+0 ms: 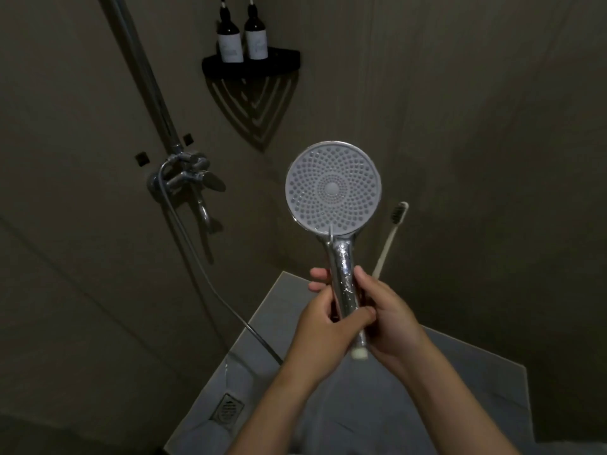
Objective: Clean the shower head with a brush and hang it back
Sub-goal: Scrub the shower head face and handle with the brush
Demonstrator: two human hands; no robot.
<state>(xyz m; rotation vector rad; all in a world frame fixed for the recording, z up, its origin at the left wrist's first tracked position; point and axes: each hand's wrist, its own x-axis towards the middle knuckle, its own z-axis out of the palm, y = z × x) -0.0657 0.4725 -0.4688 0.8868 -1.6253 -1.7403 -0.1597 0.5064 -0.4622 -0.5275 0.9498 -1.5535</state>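
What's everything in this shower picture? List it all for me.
shower head: one, pale grey face, chrome handle, centre
toothbrush: one, white, dark bristles, right of the shower head
hose: one, grey, from the tap toward the hands
tap: one, chrome, left wall
rail: one, chrome, above the tap
bottles: two, dark, white labels, on the shelf
shelf: one, black, top corner
drain: one, grey, floor, lower left
left hand: one, grips the shower head's handle
right hand: one, holds the toothbrush

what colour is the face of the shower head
Pale grey-white with concentric rings of small nozzle dots on the shower head, seen in the head view.
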